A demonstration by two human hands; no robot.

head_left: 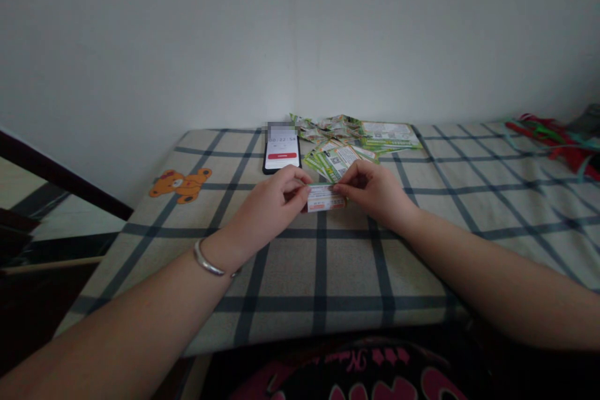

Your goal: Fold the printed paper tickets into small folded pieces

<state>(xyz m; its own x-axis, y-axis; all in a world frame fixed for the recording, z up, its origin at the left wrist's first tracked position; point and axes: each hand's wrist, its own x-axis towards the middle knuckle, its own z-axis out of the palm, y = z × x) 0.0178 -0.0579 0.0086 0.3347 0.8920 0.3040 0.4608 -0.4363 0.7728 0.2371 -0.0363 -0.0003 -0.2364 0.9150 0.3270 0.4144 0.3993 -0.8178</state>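
Note:
Between my two hands is a small printed paper card (pixel 323 199), with white and orange printing on the side facing me. My left hand (pixel 281 195) pinches its left edge between thumb and fingers. At the upper right edge, my right hand (pixel 368 190) grips it with thumb and forefinger. Just behind the card lies a fan of green and white printed cards (pixel 335 159). Farther back are several folded green paper pieces (pixel 330 127), standing crumpled on the cloth. A stack of flat green leaflets (pixel 391 135) rests to their right.
A phone (pixel 281 150) with a running timer on its screen lies left of the cards. An orange bear cutout (pixel 180 185) is at the table's left side. Red and green cords or fabric (pixel 553 144) lie at the far right. The checked tablecloth (pixel 290 269) reaches back to the wall.

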